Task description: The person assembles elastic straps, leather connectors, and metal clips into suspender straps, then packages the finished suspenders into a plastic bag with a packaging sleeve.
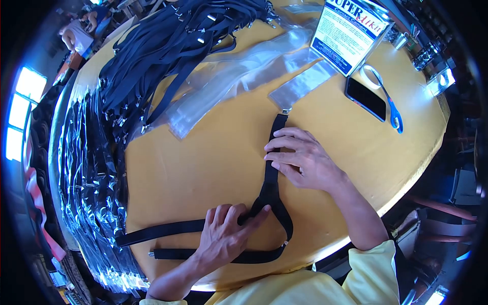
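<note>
A pair of black Y-shaped suspenders (271, 189) lies on the tan tabletop, with a metal clip at its upper end. My left hand (226, 231) is closed at the strap junction, its fingers bent over the webbing and its thumb resting on the join. Farther up, my right hand (302, 157) lies across the single back strap with fingers slightly apart, touching it from above. Two front straps run to the left below; one passes beneath my left wrist, and the other loops round at the right. Part of the webbing is hidden under both hands.
Clear plastic sleeves (229, 76) lie beyond, with one sleeve (305, 84) near the top clip. Black straps (152, 66) are heaped at upper left, above packed suspenders (91, 193). A contact cement can (348, 38), phone (365, 99) and blue-handled scissors (395, 117) stand or lie right.
</note>
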A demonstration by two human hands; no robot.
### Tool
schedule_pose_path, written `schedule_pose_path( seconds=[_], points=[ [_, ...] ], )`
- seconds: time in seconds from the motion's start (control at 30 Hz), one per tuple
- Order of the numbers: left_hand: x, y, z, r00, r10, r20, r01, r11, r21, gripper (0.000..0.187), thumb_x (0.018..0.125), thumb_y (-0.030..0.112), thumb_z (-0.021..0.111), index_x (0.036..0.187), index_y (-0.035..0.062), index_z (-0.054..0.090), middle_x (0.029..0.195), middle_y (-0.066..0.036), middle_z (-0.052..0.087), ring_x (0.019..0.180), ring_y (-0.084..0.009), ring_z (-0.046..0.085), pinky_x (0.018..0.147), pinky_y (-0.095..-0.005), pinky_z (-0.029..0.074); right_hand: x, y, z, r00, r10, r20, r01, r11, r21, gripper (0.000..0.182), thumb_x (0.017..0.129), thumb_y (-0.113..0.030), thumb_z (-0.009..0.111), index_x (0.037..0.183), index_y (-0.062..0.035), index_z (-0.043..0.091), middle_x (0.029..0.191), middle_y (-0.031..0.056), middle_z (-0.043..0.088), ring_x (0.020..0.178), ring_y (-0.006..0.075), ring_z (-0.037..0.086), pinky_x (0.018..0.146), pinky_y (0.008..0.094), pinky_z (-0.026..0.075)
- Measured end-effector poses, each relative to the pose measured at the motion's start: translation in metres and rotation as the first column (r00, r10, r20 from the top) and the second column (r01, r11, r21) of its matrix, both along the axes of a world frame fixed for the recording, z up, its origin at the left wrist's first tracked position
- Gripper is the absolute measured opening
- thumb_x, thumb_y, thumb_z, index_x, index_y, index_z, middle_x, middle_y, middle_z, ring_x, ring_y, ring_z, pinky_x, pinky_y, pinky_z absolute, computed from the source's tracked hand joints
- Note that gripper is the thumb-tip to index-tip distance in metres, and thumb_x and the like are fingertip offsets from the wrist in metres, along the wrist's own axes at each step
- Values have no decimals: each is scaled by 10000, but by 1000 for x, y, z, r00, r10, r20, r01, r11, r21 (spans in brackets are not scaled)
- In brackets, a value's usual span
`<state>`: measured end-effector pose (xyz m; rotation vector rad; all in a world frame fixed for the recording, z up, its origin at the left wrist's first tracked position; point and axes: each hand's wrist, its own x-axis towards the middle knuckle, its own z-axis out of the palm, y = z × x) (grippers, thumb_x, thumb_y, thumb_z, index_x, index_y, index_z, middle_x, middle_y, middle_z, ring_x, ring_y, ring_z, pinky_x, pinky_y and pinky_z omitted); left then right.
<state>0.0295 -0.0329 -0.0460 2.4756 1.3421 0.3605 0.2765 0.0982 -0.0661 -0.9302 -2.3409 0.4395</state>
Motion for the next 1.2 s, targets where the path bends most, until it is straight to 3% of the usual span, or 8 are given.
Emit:
schedule_pose_path(
  seconds=[0.1, 0.23, 0.3, 0.33, 0.43, 0.93, 1.0, 1.2],
  points=[
    [-1, 0, 1, 1000, -19, -17, 19, 1000, 1, 706, 764, 56, 669, 1419, 307, 593, 1098, -57, 501, 1022, -252, 503, 875, -399, 423, -1, 0, 1, 1000, 8, -21, -8, 1000, 7, 146, 832, -112, 753, 974, -103, 784, 1144, 11, 712, 1202, 265, 599, 1055, 421, 472],
    [1, 0, 4, 999, 31, 21, -32, 999, 28, 706, 730, 55, 709, 1386, 303, 629, 1078, -50, 492, 1003, -249, 510, 881, -398, 420, 0, -1, 5, 1000, 13, 8, -13, 1000, 0, 148, 836, -114, 745, 981, -104, 775, 1145, 21, 693, 1190, 271, 589, 1040, 416, 473],
    [-2, 0, 5, 999, -30, 24, 30, 999, 17, 686, 771, 75, 676, 1418, 289, 598, 1101, -51, 509, 1036, -246, 521, 896, -402, 425, -5, -1, 7, 999, 51, -12, -51, 999, 6, 148, 835, -113, 745, 979, -99, 774, 1146, 26, 693, 1185, 280, 592, 1035, 417, 475],
    [-4, 0, 4, 1000, 26, 10, -26, 999, 40, 686, 771, 75, 676, 1418, 289, 598, 1101, -51, 509, 1036, -246, 521, 896, -402, 425, -4, -1, 9, 999, 32, 3, -32, 999, 0, 157, 831, -113, 745, 984, -95, 774, 1143, 30, 696, 1183, 284, 595, 1032, 420, 476],
    [-6, -1, -5, 996, -65, 57, 60, 995, 75, 563, 889, 141, 595, 1444, 223, 547, 1088, -59, 516, 998, -230, 528, 857, -371, 438, -5, -1, 13, 999, 23, 34, -23, 1000, -3, 176, 822, -113, 746, 994, -88, 774, 1135, 39, 701, 1184, 290, 596, 1028, 426, 475],
    [-7, -6, -13, 997, -77, 4, 74, 970, 231, 595, 884, 173, 580, 1473, 203, 503, 1100, -57, 498, 975, -208, 514, 833, -336, 453, -8, -1, 11, 1000, 7, 24, -7, 1000, -7, 192, 795, -89, 758, 985, -73, 773, 1105, 58, 709, 1163, 316, 602, 1020, 440, 478],
    [-7, -8, -11, 998, -62, -19, 63, 995, 83, 613, 889, 143, 569, 1489, 246, 497, 1166, -57, 502, 1092, -210, 517, 883, -340, 461, -7, -1, 11, 999, -12, 32, 11, 1000, 5, 190, 799, -92, 759, 987, -77, 775, 1107, 55, 711, 1163, 307, 607, 1026, 435, 476],
    [-7, -8, -11, 997, -76, 25, 74, 994, 74, 675, 841, 117, 619, 1489, 259, 500, 1158, -54, 497, 1090, -220, 513, 910, -384, 435, -9, -5, 12, 999, -25, 33, 25, 1000, -1, 194, 811, -113, 764, 1004, -98, 776, 1125, 39, 708, 1173, 274, 610, 1039, 410, 476]
  ],
)
